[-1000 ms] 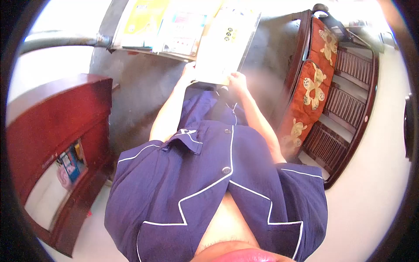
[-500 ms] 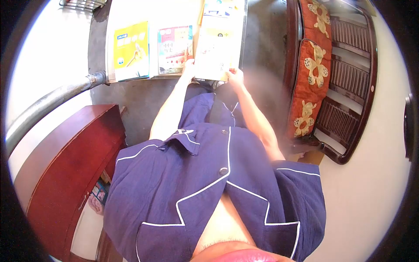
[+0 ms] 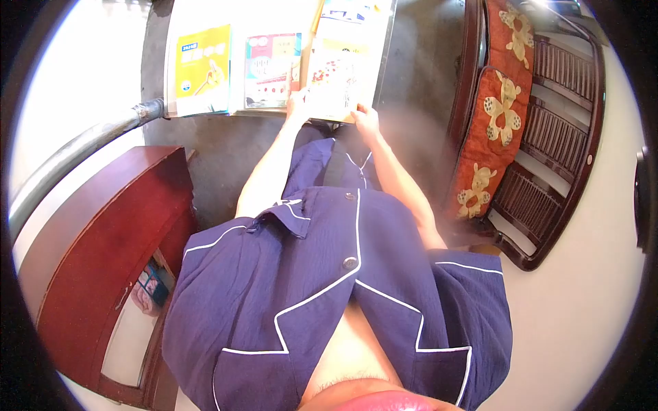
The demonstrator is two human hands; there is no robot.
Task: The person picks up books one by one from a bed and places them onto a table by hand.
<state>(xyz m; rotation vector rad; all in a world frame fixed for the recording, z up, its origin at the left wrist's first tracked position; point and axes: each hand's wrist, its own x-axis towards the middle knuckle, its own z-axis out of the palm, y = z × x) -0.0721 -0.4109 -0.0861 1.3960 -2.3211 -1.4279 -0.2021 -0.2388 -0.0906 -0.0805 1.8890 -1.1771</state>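
A yellow and white book (image 3: 340, 72) is held at its near edge by both of my hands, partly washed out by bright light. My left hand (image 3: 297, 107) grips its lower left corner, fingers closed. At the lower right corner, my right hand (image 3: 367, 120) pinches the edge with the thumb on top. Just left of my left hand lies a pink and red book (image 3: 273, 72) with printed characters. Farther left is a yellow book (image 3: 201, 72) with a drawing on its cover. Both lie on a bright white tabletop (image 3: 236, 41).
A metal pipe (image 3: 89, 157) runs to the table's left corner. A dark red wooden cabinet (image 3: 113, 253) stands at left. On the right is a dark wooden bench (image 3: 558, 116) with an orange bear-patterned cushion (image 3: 504, 109).
The view has shifted slightly, so the table and books sit a little higher. Red specks now show on the held book's cover. Both hands keep their hold.
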